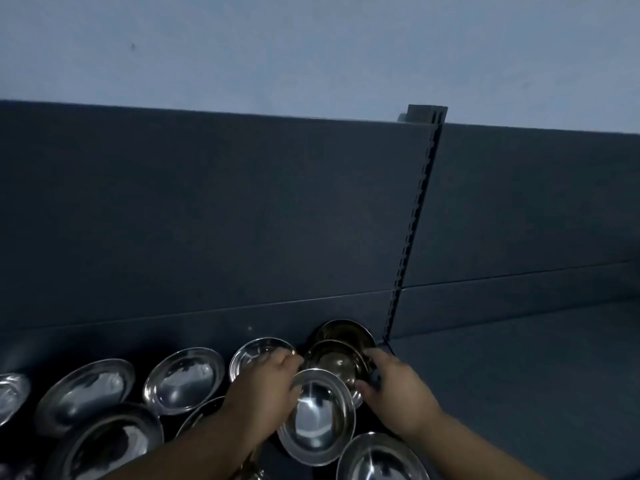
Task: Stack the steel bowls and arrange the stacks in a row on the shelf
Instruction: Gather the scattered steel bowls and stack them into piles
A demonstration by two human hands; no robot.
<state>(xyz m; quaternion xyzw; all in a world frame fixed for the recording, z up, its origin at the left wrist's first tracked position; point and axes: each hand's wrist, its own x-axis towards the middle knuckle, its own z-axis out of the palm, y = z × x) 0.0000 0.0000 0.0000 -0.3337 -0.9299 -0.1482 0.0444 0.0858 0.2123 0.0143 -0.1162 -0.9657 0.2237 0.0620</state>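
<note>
Head view | left fingers [289, 360] grip tilted bowl [317, 420] | right fingers [373, 356] grip bowl stack [334, 358]

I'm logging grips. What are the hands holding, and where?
Steel bowls, by their rims: the left hand grips the front bowl at its left edge; the right hand curls round the right edge of the bowl behind it.

One head-worn wide-angle view, facing forward and down at the back panel [225, 216], frame tilted (its top edge slopes), wall [311, 46] across the top, left hand [266, 382] and right hand [398, 393] on steel bowls [317, 415] close at the bottom edge
</note>
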